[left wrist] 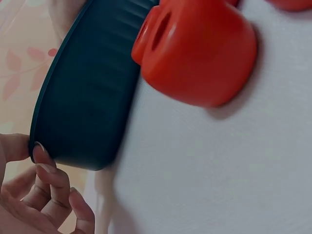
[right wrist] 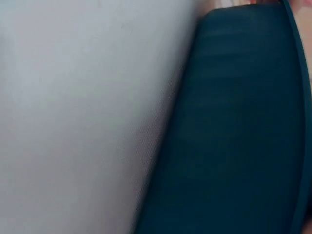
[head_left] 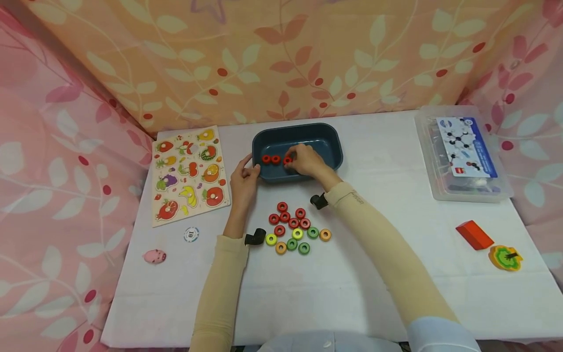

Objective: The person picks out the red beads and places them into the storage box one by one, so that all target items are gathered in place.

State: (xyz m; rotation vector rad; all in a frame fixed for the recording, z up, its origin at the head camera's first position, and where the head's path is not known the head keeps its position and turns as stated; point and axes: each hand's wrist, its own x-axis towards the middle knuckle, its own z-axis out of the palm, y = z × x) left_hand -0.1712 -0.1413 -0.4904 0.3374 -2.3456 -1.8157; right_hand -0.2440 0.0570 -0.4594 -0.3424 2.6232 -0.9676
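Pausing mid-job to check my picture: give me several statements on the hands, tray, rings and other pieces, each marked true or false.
1. The left hand grips the rim of the dark blue tray. True.
2. The right hand is outside the tray. False: the right hand holds a red ring inside it.
3. Three green rings lie on the white cloth. True.
4. Every ring visible in the tray is green. False: they are red.
5. The fruit board lies left of the tray. True.

Free lane between tray [head_left: 283, 178] and plastic case [head_left: 462, 156], loose rings [head_left: 293, 227] in front, puzzle board [head_left: 191, 177] left
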